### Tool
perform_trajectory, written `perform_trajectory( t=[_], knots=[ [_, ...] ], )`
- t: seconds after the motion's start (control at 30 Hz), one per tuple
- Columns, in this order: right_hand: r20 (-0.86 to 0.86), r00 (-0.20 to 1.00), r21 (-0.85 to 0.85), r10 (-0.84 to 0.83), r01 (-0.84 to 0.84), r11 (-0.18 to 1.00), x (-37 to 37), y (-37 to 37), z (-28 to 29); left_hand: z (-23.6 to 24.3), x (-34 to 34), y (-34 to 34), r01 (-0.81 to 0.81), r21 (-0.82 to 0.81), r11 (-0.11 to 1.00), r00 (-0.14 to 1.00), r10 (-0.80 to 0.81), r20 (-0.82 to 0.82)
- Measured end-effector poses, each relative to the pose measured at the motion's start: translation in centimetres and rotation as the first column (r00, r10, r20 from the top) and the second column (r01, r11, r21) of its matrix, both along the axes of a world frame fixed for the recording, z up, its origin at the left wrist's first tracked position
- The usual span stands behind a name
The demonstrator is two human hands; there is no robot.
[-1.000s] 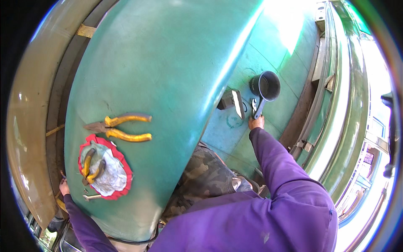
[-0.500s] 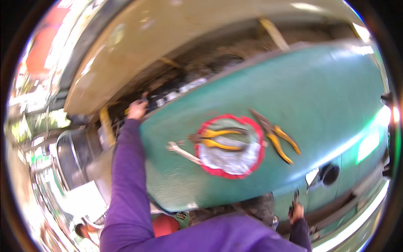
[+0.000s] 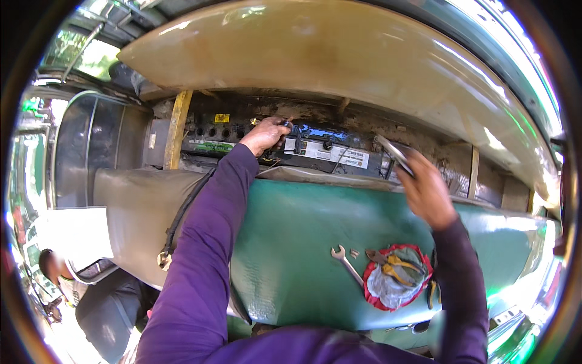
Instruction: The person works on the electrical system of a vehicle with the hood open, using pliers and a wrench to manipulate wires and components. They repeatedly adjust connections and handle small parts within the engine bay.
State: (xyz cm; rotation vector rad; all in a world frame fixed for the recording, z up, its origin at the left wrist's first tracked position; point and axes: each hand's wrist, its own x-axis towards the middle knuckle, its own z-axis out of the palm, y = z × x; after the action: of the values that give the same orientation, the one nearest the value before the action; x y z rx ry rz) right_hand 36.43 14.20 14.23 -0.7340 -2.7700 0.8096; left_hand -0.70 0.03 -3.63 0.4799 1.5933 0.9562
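My left hand is closed on a small fitting at the top of a dark battery in a recess. My right hand, motion-blurred, grips a metal hand tool over the battery's right part; its exact type is unclear. Below, on the green padded seat, lie an open-end wrench, small metal pieces and yellow-handled pliers on a red-rimmed cloth pad. A second pair of pliers is mostly hidden by my right arm.
A tan padded panel arches above the recess, between yellow struts. A black cable runs down over the grey seat section. A dark seat back stands left; another person sits at lower left.
The view has swung round to face the recess. My left hand has reached to the battery top. My right hand has risen from the lower green surface, carrying the tool up over the seat.
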Motion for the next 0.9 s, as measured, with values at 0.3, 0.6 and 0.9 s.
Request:
perform_trajectory(
  t=[0.3, 0.6, 0.9],
  knots=[
    [0.298, 0.927, -0.223, 0.227, -0.163, 0.961, -19.5, 3.0, -20.5, -0.8, -1.8, 1.0, -0.132, 0.122, 0.984, 0.976, 0.107, 0.189],
    [-0.003, 0.970, -0.097, 0.245, -0.244, 0.965, -22.5, 1.1, -23.4, -0.5, -1.8, 1.1, -0.152, 0.074, 0.986, 0.979, 0.140, 0.147],
    [0.244, 0.968, -0.098, 0.053, -0.029, 0.995, -21.5, -0.3, -19.4, -0.4, -1.3, 1.1, 0.006, 0.091, 0.996, 0.979, 0.012, -0.203]
  ],
)
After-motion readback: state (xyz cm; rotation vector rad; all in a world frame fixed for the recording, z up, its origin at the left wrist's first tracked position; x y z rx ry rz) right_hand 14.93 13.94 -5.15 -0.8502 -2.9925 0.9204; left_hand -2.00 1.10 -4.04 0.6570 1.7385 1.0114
